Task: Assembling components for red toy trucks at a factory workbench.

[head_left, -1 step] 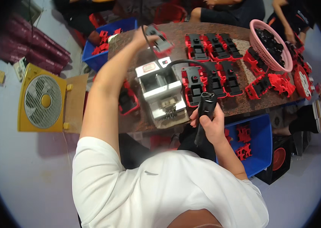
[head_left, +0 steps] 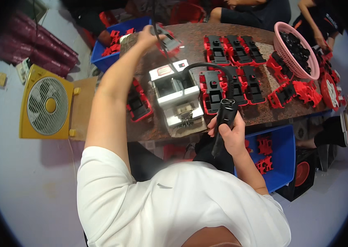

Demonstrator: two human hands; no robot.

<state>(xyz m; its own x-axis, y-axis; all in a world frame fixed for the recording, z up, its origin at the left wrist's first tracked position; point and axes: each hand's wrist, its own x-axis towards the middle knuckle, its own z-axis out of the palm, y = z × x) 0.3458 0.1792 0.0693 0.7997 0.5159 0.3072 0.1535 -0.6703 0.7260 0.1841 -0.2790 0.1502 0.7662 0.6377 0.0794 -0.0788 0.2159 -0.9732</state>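
Note:
My left hand (head_left: pixel 146 38) reaches to the far left part of the table, its fingers closed on the edge of a red-and-black plastic housing (head_left: pixel 170 43), blurred by motion. Nearer to me, my right hand (head_left: pixel 232 131) is wrapped round a black electric screwdriver (head_left: pixel 226 112) with a metal ring at its top and its thin end pointing down. Between my arms stands a white screw-feeder machine (head_left: pixel 176 96), with a black cable (head_left: pixel 207 66) arching over it. More red-and-black housings (head_left: pixel 214 91) lie in rows to the right of the machine. Another housing (head_left: pixel 138 103) lies beside my left forearm.
Blue bins with red parts stand at the far left (head_left: pixel 103 65) and below the table on the right (head_left: pixel 283 160). A pink basket (head_left: pixel 281 51) of black pieces is at the right. A yellow fan (head_left: pixel 48 103) stands at the left. Other people sit across the table.
My left hand and the housing have moved slightly to the left. The right hand keeps the screwdriver in about the same place.

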